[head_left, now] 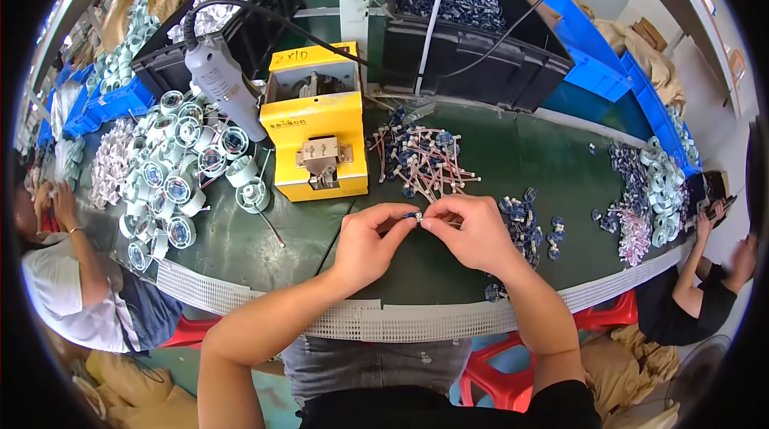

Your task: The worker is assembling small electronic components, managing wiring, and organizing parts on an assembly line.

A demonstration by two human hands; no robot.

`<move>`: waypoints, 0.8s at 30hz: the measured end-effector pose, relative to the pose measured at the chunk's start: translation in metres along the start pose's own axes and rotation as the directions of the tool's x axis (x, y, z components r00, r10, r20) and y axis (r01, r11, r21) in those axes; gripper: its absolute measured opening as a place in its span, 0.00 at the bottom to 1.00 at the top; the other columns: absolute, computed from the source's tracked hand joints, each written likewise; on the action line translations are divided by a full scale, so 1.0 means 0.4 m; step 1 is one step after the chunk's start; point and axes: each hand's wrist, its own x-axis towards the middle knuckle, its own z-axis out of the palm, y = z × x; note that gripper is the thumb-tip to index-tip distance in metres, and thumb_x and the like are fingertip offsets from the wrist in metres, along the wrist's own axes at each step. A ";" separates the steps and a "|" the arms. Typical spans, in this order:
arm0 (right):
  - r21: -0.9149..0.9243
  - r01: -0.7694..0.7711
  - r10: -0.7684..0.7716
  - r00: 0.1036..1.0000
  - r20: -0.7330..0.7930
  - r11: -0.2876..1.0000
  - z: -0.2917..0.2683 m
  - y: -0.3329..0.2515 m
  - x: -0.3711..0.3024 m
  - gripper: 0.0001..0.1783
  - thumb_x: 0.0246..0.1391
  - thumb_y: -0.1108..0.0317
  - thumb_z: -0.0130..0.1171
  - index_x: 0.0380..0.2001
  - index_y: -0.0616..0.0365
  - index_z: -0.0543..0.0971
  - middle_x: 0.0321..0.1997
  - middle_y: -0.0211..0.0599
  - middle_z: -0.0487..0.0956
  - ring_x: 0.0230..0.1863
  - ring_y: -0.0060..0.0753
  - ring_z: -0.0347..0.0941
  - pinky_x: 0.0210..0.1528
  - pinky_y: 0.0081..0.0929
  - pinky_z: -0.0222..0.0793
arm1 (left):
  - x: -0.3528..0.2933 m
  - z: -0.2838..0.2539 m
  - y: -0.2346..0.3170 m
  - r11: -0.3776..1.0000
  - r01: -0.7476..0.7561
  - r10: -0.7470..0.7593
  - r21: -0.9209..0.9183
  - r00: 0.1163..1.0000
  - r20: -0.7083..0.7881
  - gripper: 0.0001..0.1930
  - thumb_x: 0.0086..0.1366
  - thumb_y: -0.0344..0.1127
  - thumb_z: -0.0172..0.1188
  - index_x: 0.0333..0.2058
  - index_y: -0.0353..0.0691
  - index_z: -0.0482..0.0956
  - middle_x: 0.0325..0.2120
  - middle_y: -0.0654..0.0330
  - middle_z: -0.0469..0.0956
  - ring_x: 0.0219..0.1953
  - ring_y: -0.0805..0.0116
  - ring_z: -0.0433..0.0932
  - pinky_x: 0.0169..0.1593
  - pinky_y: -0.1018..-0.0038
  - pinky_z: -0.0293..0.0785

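My left hand (362, 246) pinches a small blue circuit board (410, 215) between thumb and fingertips. My right hand (474, 235) is closed on a small white wire connector (420, 220), which meets the board at the fingertips. Whether the connector is seated in the board cannot be made out. Just beyond my hands lies a pile of boards with red and white wire leads (424, 161). Loose blue circuit boards (521, 225) are heaped beside my right hand.
A yellow bench machine (320, 136) stands beyond my left hand, with a grey hand tool (224, 80) next to it. Pale green round housings (172, 177) pile up at left. Black bins (481, 56) line the back. Co-workers (709, 285) sit on both sides.
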 end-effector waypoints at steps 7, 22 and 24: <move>0.177 -0.057 0.067 0.997 -0.048 0.983 0.026 0.052 -0.028 0.05 0.52 0.73 0.65 0.31 0.64 0.81 0.27 0.41 0.83 0.28 0.26 0.79 0.33 0.23 0.74 | -0.019 -0.012 0.022 0.968 -0.190 0.185 0.164 0.982 0.049 0.08 0.61 0.30 0.67 0.39 0.36 0.84 0.32 0.55 0.84 0.35 0.69 0.83 0.39 0.73 0.78; 0.077 0.128 -0.114 0.980 -0.161 0.989 0.028 0.022 -0.036 0.03 0.47 0.79 0.62 0.24 0.67 0.77 0.21 0.32 0.78 0.23 0.19 0.74 0.28 0.18 0.69 | -0.026 -0.009 0.018 0.935 -0.329 0.320 0.134 0.944 0.081 0.09 0.62 0.30 0.64 0.41 0.35 0.82 0.37 0.55 0.82 0.37 0.60 0.82 0.40 0.71 0.77; 0.072 0.130 -0.118 0.981 -0.152 0.989 0.031 0.013 -0.033 0.03 0.47 0.79 0.62 0.24 0.67 0.77 0.22 0.32 0.78 0.23 0.18 0.74 0.28 0.18 0.69 | -0.026 -0.011 0.018 0.940 -0.316 0.309 0.126 0.948 0.073 0.09 0.62 0.30 0.64 0.41 0.35 0.82 0.37 0.55 0.82 0.36 0.61 0.82 0.39 0.71 0.77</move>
